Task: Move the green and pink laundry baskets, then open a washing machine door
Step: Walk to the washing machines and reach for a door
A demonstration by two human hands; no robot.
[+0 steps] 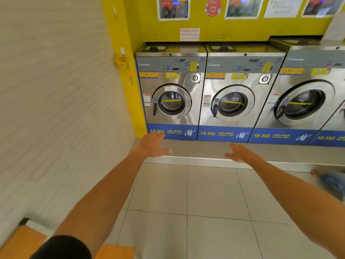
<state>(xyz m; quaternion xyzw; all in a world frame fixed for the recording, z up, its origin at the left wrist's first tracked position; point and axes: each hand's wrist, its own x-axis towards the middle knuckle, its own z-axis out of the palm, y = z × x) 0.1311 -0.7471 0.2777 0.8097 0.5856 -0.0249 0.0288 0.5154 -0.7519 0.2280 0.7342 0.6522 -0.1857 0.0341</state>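
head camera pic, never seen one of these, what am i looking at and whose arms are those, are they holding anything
This is one picture from a wide-angle camera worn on a person's head, looking forward and down. The two bare arms reaching out are that person's own. The left hand and right hand are both open, fingers spread, holding nothing. Ahead stands a row of steel washers on a low step: washer 1, washer 2, and a bigger 15 KG washer to the right. All three round doors look closed. A small yellow basket hangs on the yellow wall. The floor is pale tile. No green or pink laundry basket is in view.
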